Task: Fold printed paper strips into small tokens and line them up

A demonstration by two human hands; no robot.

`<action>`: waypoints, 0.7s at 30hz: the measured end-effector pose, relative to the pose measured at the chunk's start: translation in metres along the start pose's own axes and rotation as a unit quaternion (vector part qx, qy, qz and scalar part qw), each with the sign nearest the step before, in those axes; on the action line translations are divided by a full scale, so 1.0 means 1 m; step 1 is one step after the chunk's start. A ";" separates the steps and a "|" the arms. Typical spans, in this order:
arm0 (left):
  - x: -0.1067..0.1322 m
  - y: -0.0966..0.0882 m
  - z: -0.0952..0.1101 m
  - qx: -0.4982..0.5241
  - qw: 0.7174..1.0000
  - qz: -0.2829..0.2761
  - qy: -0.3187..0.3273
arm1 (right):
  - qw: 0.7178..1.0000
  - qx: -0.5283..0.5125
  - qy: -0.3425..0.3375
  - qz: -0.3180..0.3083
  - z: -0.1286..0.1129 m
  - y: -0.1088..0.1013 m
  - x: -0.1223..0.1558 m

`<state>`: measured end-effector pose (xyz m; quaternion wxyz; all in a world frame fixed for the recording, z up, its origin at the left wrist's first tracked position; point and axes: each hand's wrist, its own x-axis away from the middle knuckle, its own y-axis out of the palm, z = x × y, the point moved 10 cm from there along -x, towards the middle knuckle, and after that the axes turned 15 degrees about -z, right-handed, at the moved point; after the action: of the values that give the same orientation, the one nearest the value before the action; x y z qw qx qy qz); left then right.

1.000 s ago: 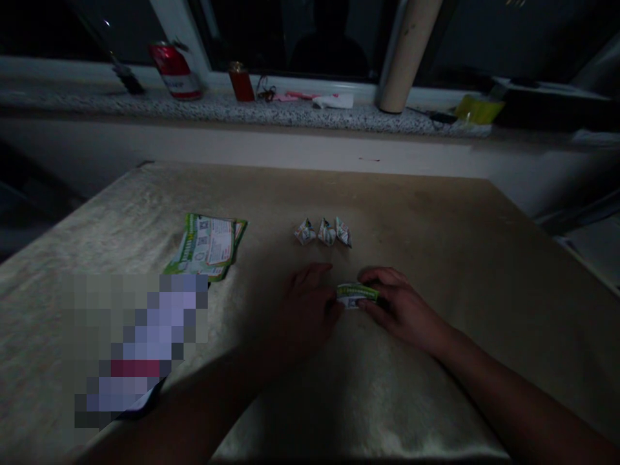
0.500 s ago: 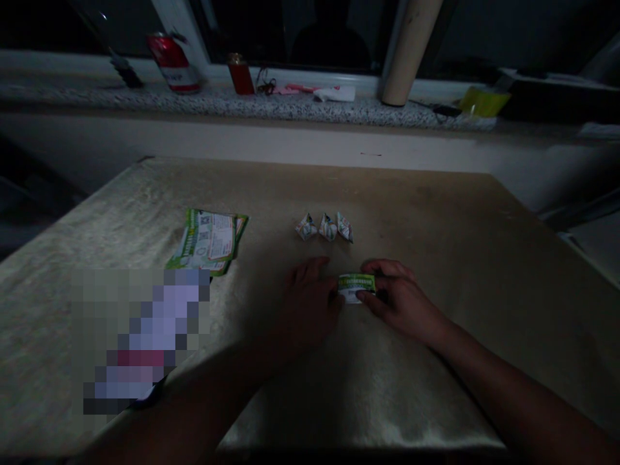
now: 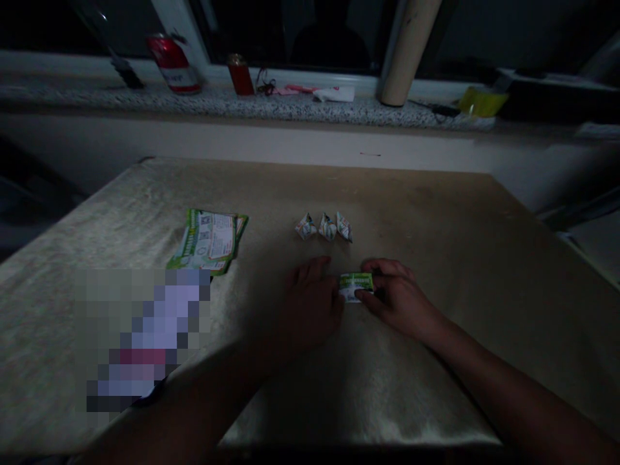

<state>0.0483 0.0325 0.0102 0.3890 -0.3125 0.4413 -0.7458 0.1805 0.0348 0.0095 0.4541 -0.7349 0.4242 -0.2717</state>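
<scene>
Between my two hands is a small folded piece of green and white printed paper [image 3: 356, 282]. My left hand [image 3: 312, 310] grips its left edge, with the fingertips partly hidden in shadow. The thumb and fingers of my right hand [image 3: 398, 297] pinch its right side. Just beyond my hands, three small folded paper shapes [image 3: 327, 227] stand in a row on the table. Off to the left lie several flat green and white printed sheets [image 3: 208, 242], stacked unevenly.
A blurred-out object [image 3: 159, 323] lies on the cloth-covered table [image 3: 436, 219] at the left. Behind it, the stone windowsill [image 3: 290, 111] bears a red can [image 3: 173, 64], an orange-red container [image 3: 241, 76], a cardboard tube [image 3: 407, 58] and a yellow item [image 3: 482, 102].
The folded paper has shifted very slightly to the left and looks a little tilted. Both hands keep hold of it; the other things stay where they were.
</scene>
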 end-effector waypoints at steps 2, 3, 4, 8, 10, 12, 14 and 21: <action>0.001 0.000 0.003 -0.006 1.000 0.000 0.008 | 1.000 0.004 -0.002 0.001 -0.001 0.000 0.000; 0.001 0.000 0.003 -0.008 1.000 0.002 0.009 | 1.000 0.005 -0.001 0.001 -0.001 0.000 -0.001; 0.001 -0.001 0.004 -0.009 1.000 0.003 0.010 | 1.000 0.006 0.002 -0.001 0.000 0.000 -0.001; 0.000 0.000 0.003 -0.003 1.000 -0.004 0.003 | 1.000 0.007 0.014 -0.009 0.002 0.001 -0.002; -0.001 0.000 0.003 0.004 1.000 -0.010 0.002 | 1.000 0.008 0.019 -0.009 0.002 0.000 -0.002; -0.002 0.000 0.002 0.008 1.000 -0.008 0.000 | 1.000 0.008 0.028 -0.004 0.002 -0.001 -0.003; -0.003 -0.001 0.001 0.010 1.000 -0.005 0.001 | 0.999 0.009 0.040 0.011 0.002 -0.003 -0.003; -0.006 0.000 -0.001 0.008 1.000 -0.019 -0.004 | 0.997 0.020 0.063 0.025 -0.002 -0.005 -0.004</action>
<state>0.0508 0.0382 0.0095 0.3794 -0.3206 0.4274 -0.7554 0.1783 0.0384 0.0149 0.4472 -0.6964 0.4649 -0.3144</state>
